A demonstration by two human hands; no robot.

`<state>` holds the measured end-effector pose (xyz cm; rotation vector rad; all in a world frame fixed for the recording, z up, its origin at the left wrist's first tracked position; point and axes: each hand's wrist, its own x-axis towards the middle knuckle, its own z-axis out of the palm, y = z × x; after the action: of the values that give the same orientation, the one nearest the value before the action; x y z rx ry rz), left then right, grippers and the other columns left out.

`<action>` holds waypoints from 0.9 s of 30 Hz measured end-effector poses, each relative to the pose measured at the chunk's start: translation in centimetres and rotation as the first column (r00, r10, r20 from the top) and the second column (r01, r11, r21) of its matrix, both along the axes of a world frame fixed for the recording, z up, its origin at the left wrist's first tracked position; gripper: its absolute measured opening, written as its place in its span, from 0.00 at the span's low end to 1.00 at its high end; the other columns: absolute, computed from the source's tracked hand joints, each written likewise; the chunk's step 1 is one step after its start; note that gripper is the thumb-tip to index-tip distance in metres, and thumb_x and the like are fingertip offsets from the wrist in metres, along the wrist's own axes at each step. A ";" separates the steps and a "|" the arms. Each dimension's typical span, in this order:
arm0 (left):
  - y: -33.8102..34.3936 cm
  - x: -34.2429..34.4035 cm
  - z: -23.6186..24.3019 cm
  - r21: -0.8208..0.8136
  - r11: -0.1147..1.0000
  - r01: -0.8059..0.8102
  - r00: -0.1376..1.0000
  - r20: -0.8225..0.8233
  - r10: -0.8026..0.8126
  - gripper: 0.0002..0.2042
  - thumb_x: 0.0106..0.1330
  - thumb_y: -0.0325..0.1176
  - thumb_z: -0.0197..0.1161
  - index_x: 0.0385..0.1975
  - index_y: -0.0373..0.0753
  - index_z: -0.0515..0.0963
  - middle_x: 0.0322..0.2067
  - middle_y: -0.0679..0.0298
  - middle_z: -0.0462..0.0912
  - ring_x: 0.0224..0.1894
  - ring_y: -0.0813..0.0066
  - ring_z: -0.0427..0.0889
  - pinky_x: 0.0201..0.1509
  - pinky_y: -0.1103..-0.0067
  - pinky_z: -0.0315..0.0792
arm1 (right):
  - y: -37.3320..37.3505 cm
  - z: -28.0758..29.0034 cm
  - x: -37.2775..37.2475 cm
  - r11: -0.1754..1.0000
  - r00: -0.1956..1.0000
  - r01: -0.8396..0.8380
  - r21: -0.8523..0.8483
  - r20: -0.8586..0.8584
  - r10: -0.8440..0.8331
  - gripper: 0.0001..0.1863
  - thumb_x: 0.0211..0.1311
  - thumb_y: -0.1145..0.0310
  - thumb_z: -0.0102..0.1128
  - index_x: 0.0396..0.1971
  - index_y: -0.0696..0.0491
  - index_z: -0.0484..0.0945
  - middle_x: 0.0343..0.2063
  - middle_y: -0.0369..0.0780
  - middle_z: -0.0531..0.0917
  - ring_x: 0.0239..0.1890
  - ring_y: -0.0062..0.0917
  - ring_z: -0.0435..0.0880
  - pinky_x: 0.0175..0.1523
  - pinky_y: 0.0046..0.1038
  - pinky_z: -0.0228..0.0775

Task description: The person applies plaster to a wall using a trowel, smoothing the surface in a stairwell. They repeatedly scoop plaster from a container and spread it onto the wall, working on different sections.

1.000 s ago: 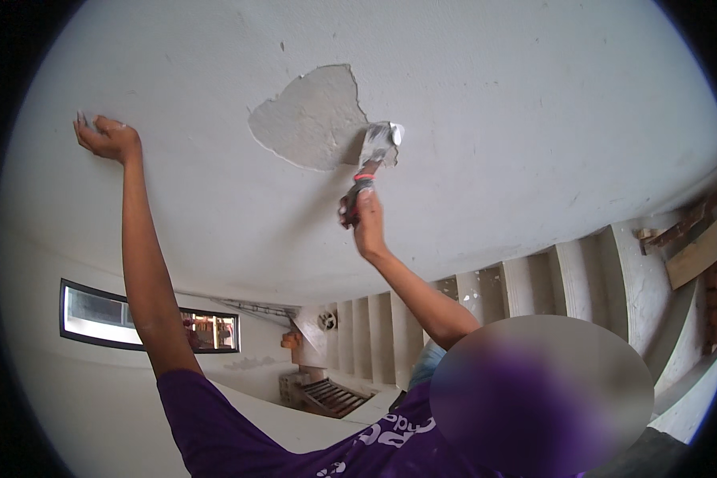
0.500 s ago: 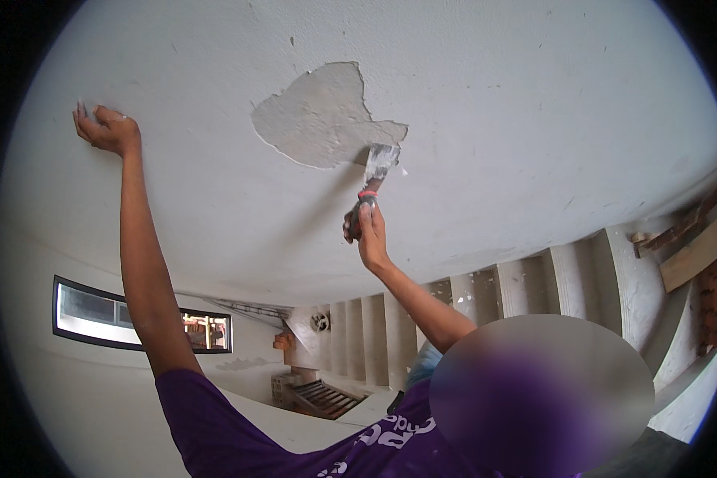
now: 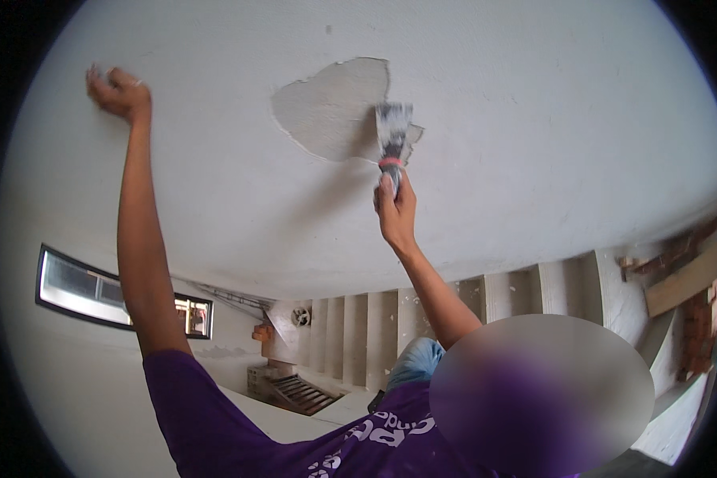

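My right hand [image 3: 396, 209] is wrapped round the handle of a putty knife [image 3: 393, 127] with a red band near its blade. The broad metal blade is smeared with white. It overlaps the right side of a patch [image 3: 327, 111] where the paint coat is gone from the wall [image 3: 231, 159], leaving a ragged edge. Whether the blade touches the wall cannot be made out. Far to the left, my raised left hand [image 3: 121, 94] is at the wall with curled fingers. A whitish bit shows among them, too blurred to name.
Concrete stairs [image 3: 382, 331] with pale specks run along the wall's foot. A dark-framed window [image 3: 80, 279] is at lower left, behind my left arm. Boards [image 3: 681, 279] and bricks [image 3: 703, 331] are stacked at far right; a metal grating [image 3: 303, 394] lies below.
The putty knife and my right hand have moved up and slightly right, over the patch's right side. My left hand is higher in the picture, and the whole view has shifted a little.
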<state>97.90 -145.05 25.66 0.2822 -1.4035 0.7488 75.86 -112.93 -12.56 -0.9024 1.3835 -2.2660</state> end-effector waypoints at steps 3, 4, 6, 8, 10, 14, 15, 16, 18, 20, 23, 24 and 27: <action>0.3 -6.2 -1.0 0.122 0.986 -0.116 0.992 -0.042 0.122 0.23 0.69 0.38 0.49 0.60 0.31 0.64 0.60 0.48 0.67 0.66 0.51 0.59 0.69 0.57 0.50 | -2.4 -9.8 2.1 0.986 0.984 -0.148 0.073 0.112 0.139 0.10 0.72 0.61 0.49 0.33 0.51 0.70 0.15 0.27 0.65 0.15 0.11 0.62 0.19 0.17 0.55; 0.8 -8.2 -2.0 0.172 0.974 -0.150 0.981 -0.097 0.168 0.23 0.70 0.38 0.48 0.62 0.32 0.63 0.62 0.49 0.65 0.67 0.51 0.58 0.70 0.57 0.49 | -0.3 -11.6 1.8 0.941 0.924 -0.334 0.060 0.218 0.314 0.13 0.72 0.61 0.49 0.26 0.47 0.67 0.13 0.26 0.64 0.13 0.10 0.62 0.16 0.16 0.54; 0.9 -5.5 -2.2 0.222 0.949 -0.224 0.940 -0.206 0.271 0.24 0.71 0.38 0.48 0.64 0.35 0.61 0.65 0.49 0.62 0.69 0.51 0.56 0.71 0.56 0.47 | 6.2 -9.9 3.8 0.903 0.913 -0.385 0.189 0.219 0.343 0.13 0.74 0.57 0.47 0.31 0.49 0.69 0.13 0.26 0.64 0.13 0.09 0.61 0.16 0.17 0.52; 2.6 -7.3 -1.3 0.134 0.980 0.149 0.964 -0.240 -0.114 0.25 0.71 0.36 0.50 0.66 0.36 0.60 0.66 0.50 0.61 0.70 0.53 0.55 0.73 0.58 0.45 | 11.4 -14.3 2.3 0.794 0.867 -0.490 0.360 0.111 0.486 0.14 0.72 0.57 0.50 0.35 0.53 0.73 0.15 0.27 0.66 0.15 0.10 0.61 0.18 0.19 0.52; 2.6 -7.2 -0.7 0.109 0.988 0.114 0.965 -0.248 -0.084 0.25 0.71 0.35 0.50 0.66 0.36 0.60 0.66 0.50 0.61 0.70 0.54 0.55 0.73 0.58 0.44 | 16.2 -22.4 0.9 0.627 0.834 -0.490 0.606 0.117 0.539 0.18 0.67 0.60 0.58 0.42 0.62 0.74 0.22 0.34 0.74 0.21 0.16 0.69 0.25 0.22 0.62; 2.2 -12.5 -2.9 0.191 0.963 0.192 0.961 -0.238 -0.144 0.25 0.71 0.35 0.50 0.67 0.37 0.59 0.67 0.51 0.60 0.71 0.56 0.53 0.74 0.59 0.42 | 30.9 -25.8 -0.5 0.499 0.823 -0.262 0.826 -0.079 0.563 0.20 0.62 0.60 0.61 0.47 0.60 0.79 0.31 0.46 0.83 0.34 0.28 0.80 0.42 0.31 0.72; 0.3 -11.4 -3.6 0.257 0.943 0.210 0.958 -0.245 -0.146 0.26 0.71 0.37 0.50 0.67 0.37 0.58 0.67 0.52 0.59 0.71 0.56 0.53 0.74 0.59 0.42 | 34.7 -26.2 -1.1 0.437 0.873 -0.242 0.866 -0.002 0.488 0.19 0.62 0.59 0.60 0.47 0.59 0.79 0.30 0.46 0.83 0.33 0.27 0.80 0.42 0.31 0.72; -0.4 -12.1 -4.6 0.314 0.946 0.077 0.976 -0.219 -0.007 0.26 0.71 0.38 0.49 0.68 0.39 0.57 0.68 0.53 0.58 0.72 0.57 0.51 0.75 0.59 0.42 | 38.3 -29.7 -2.2 0.591 0.913 -0.060 0.804 -0.196 0.359 0.20 0.62 0.55 0.60 0.35 0.61 0.80 0.16 0.36 0.75 0.17 0.22 0.75 0.24 0.30 0.67; -2.7 -8.8 -4.1 0.282 0.932 0.229 0.961 -0.216 -0.172 0.24 0.73 0.37 0.47 0.66 0.35 0.60 0.65 0.50 0.63 0.69 0.54 0.58 0.73 0.61 0.48 | 42.0 -27.1 -4.5 0.470 0.957 0.047 0.881 -0.174 0.231 0.21 0.62 0.55 0.60 0.22 0.59 0.75 0.16 0.37 0.75 0.16 0.24 0.73 0.22 0.33 0.65; -1.6 -7.0 -1.2 0.186 0.982 0.038 0.965 -0.261 0.012 0.24 0.75 0.39 0.43 0.66 0.33 0.60 0.65 0.49 0.63 0.69 0.54 0.59 0.73 0.63 0.49 | 44.7 -29.4 -7.7 0.479 0.984 0.157 0.864 -0.178 -0.002 0.19 0.63 0.54 0.60 0.24 0.55 0.72 0.16 0.34 0.74 0.17 0.19 0.72 0.22 0.27 0.63; 3.0 -9.4 -5.5 0.402 0.915 0.030 0.934 -0.337 0.118 0.26 0.76 0.43 0.40 0.70 0.39 0.53 0.71 0.53 0.51 0.73 0.56 0.49 0.73 0.55 0.44 | 50.9 -27.3 -9.2 0.470 0.935 0.168 0.867 0.010 -0.353 0.20 0.64 0.52 0.60 0.24 0.53 0.70 0.13 0.32 0.72 0.13 0.15 0.70 0.17 0.23 0.61; 4.2 -10.5 -7.5 0.427 0.904 0.031 0.944 -0.309 0.113 0.27 0.76 0.44 0.38 0.71 0.41 0.49 0.73 0.54 0.46 0.74 0.56 0.46 0.72 0.51 0.40 | 52.4 -27.1 -8.6 0.471 0.896 0.197 0.860 0.037 -0.442 0.20 0.65 0.52 0.60 0.25 0.53 0.70 0.13 0.32 0.71 0.13 0.15 0.69 0.17 0.23 0.60; 12.9 -17.0 -14.9 0.227 0.974 0.014 0.981 -0.190 0.030 0.28 0.73 0.45 0.46 0.68 0.39 0.57 0.68 0.49 0.57 0.71 0.51 0.54 0.70 0.51 0.44 | 55.6 -26.9 -7.9 0.470 0.810 0.238 0.850 0.093 -0.579 0.20 0.66 0.51 0.58 0.27 0.53 0.70 0.13 0.31 0.70 0.14 0.15 0.69 0.17 0.23 0.59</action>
<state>80.90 -132.15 10.80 0.5256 -1.3043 0.5510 68.00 -57.30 -39.42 0.2242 2.2984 -1.5432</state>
